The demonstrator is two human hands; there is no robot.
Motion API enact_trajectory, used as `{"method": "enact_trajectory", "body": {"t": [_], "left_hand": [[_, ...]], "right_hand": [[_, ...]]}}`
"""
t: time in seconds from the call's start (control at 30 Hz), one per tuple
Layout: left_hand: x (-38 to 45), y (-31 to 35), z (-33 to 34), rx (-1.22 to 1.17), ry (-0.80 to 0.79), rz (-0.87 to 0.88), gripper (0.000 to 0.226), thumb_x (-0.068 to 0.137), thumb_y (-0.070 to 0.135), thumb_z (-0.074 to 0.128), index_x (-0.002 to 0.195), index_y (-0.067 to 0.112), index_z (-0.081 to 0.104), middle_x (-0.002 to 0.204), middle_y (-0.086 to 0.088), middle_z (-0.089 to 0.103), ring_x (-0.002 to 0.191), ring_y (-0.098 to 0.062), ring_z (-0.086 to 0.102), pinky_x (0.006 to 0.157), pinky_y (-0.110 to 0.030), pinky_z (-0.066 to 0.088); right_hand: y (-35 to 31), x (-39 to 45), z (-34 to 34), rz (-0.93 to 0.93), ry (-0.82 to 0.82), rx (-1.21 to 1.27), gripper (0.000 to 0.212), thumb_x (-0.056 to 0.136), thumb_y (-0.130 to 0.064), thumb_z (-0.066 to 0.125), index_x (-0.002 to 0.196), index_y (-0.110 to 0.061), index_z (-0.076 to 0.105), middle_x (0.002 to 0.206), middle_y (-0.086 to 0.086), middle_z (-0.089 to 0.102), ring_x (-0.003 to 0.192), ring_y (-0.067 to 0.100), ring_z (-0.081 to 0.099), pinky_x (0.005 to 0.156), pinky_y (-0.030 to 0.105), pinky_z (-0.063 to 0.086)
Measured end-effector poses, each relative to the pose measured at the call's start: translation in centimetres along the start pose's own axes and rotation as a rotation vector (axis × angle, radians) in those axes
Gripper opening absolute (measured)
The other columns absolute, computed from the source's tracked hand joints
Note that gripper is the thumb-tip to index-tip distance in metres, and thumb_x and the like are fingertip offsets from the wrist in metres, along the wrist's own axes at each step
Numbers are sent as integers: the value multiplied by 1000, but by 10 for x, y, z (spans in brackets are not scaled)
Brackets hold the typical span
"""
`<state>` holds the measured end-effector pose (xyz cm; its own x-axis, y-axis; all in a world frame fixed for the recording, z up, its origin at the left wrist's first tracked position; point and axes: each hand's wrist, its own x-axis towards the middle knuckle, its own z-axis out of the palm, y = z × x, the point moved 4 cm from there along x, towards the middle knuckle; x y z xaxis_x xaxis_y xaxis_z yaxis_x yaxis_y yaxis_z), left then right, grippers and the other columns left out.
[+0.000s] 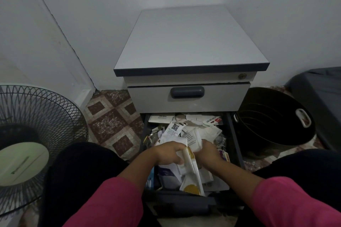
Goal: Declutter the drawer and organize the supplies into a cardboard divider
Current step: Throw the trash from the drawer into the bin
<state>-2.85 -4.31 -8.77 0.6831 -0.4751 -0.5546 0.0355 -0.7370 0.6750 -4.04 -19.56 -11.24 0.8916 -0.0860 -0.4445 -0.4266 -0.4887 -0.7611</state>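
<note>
Both hands work inside the open lower drawer (232, 140) of a grey cabinet (190, 46). Left hand (168, 154) has its grip curled around a white and yellow packet (191, 173) that leans down toward the drawer's front edge. Right hand (207, 154) has its grip clenched on white paper packaging (195, 139) just beside the left. Loose papers, cards and small packets fill the drawer, among them a slip with a QR code (175, 127). On the tiled floor (112, 116), a fan (27, 140) stands at left and a dark basket (273, 118) lies at right.
</note>
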Motion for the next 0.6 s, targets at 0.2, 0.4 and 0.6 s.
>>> {"method": "enact_trajectory", "body": {"t": [0.2, 0.4, 0.6], "left_hand": [[-2, 2, -7, 0, 18, -32, 25, 85, 5, 62, 109, 13, 62, 110, -11, 62, 94, -18, 55, 83, -35, 47], [-4, 1, -14, -41, 94, -61, 27, 84, 10, 63, 108, 23, 60, 112, -4, 61, 101, -23, 61, 86, -37, 51], [-8, 2, -36, -150, 330, -43, 34, 89, 8, 59, 121, 19, 56, 104, 1, 57, 90, -13, 55, 69, -18, 44]], "right_hand": [[1, 5, -7, 31, 2, 69, 37, 71, -17, 77, 105, -10, 64, 95, 6, 70, 85, 22, 67, 76, 42, 58], [-7, 7, -15, 91, -10, 120, 29, 82, -7, 60, 110, -5, 58, 104, 10, 66, 91, 24, 63, 67, 29, 52], [-18, 13, -50, 100, -4, 119, 35, 80, 2, 62, 113, -7, 56, 106, 12, 66, 92, 27, 66, 75, 39, 57]]}}
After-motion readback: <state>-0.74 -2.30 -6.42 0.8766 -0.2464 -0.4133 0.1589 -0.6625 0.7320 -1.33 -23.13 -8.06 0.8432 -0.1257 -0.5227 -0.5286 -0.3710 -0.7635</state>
